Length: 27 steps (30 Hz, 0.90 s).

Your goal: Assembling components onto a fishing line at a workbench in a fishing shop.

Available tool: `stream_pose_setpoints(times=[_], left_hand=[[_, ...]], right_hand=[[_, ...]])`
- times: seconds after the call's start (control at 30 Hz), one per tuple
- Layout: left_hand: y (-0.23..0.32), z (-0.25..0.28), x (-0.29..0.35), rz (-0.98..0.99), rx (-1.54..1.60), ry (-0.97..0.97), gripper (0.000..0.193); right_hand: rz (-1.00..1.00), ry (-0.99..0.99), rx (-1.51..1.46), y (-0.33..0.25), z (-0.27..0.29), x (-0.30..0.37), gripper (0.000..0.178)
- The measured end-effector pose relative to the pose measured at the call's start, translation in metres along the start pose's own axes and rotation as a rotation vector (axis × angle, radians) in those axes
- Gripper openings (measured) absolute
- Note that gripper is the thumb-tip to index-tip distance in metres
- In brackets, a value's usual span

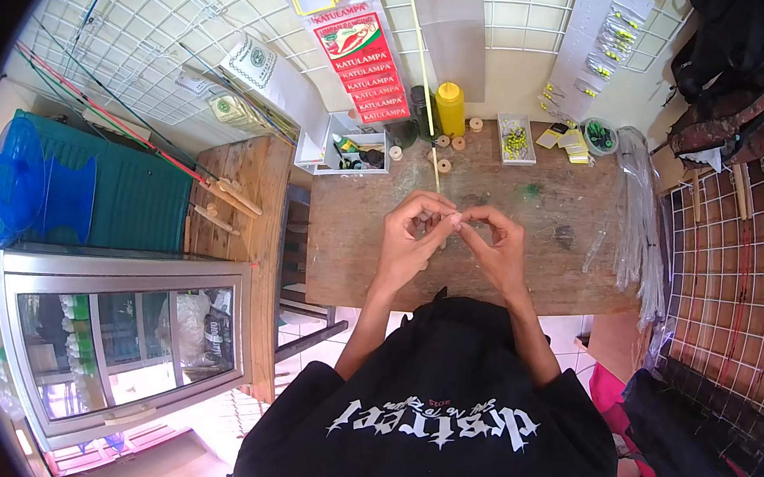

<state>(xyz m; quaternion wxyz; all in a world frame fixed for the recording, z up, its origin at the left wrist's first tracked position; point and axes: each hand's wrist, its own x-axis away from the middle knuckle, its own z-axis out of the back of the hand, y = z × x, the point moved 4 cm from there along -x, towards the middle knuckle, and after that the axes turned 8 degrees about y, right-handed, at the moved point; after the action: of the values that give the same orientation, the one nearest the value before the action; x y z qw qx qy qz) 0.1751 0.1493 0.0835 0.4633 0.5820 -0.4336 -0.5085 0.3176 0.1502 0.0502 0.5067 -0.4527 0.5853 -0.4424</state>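
My left hand (pixel 408 236) and my right hand (pixel 501 243) meet above the wooden table (pixel 361 269), fingertips pinched together. Whatever sits between the fingertips is too small to make out, perhaps something thin. A slim pale-yellow rod (pixel 425 63) slants down from the wall, its lower end close beyond my left hand. Beyond my hands, several small wooden discs (pixel 444 165) lie on the tabletop. Small pale pieces show partly behind the fingers of my left hand.
At the table's back stand a yellow squeeze bottle (pixel 450 109), a white box (pixel 352 164) of small items and a white tray (pixel 515 152) of yellow-green pieces. Clear plastic bags (pixel 636 226) hang at the right edge. A glass-fronted cabinet (pixel 124 333) stands left; fishing rods (pixel 126 122) lean nearby.
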Motion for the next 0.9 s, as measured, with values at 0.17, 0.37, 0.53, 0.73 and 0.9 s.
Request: stream_pose_setpoints(times=[0.17, 0.37, 0.53, 0.73, 0.9], left_hand=[[0.000, 0.002, -0.004, 0.058, -0.036, -0.029, 0.005], [0.001, 0.017, -0.032, -0.071, -0.137, 0.228, 0.009], [-0.002, 0.023, -0.052, -0.087, -0.161, 0.321, 0.013], [0.000, 0.014, -0.065, -0.059, -0.137, 0.275, 0.017], [-0.004, 0.012, -0.067, -0.028, -0.122, 0.260, 0.019]], right_hand=[[0.052, -0.016, 0.049, 0.001, 0.001, -0.014, 0.013], [0.008, 0.077, 0.040, 0.004, -0.009, -0.057, 0.013], [0.041, 0.126, 0.055, 0.018, -0.025, -0.074, 0.013], [0.014, 0.109, 0.035, 0.023, -0.033, -0.080, 0.012], [0.019, 0.111, -0.004, 0.026, -0.034, -0.082, 0.013]])
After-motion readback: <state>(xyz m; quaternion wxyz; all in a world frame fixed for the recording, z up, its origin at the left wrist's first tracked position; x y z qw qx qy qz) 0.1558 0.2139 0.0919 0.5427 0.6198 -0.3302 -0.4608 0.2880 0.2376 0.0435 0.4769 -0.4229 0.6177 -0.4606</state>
